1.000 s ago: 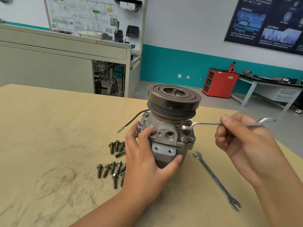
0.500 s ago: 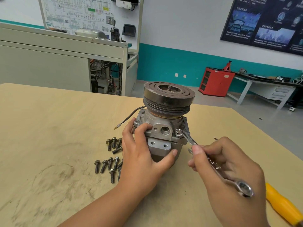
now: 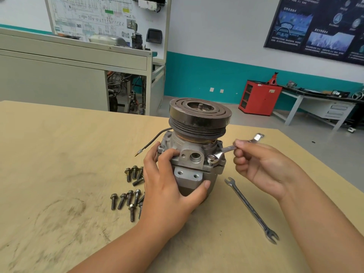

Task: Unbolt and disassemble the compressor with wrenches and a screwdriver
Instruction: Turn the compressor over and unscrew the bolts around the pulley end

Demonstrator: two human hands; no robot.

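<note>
The compressor [image 3: 197,146] stands upright on the wooden table [image 3: 59,154], its dark grooved pulley on top. My left hand [image 3: 169,186] grips the grey housing from the front left, thumb across the lower block. My right hand [image 3: 262,164] pinches a small combination wrench [image 3: 228,149] whose ring end sits over a bolt head [image 3: 211,160] on the housing's front right flange. The wrench handle points up and to the right.
Several loose bolts [image 3: 130,190] lie on the table left of the compressor. A second open-ended wrench [image 3: 250,207] lies to the right. A black wire [image 3: 155,138] trails off the housing's left side. Workshop cabinets and benches stand behind.
My right hand swung the wrench handle from the near right side back up to the far right, the ring end staying at the flange bolt. My left hand kept its grip.
</note>
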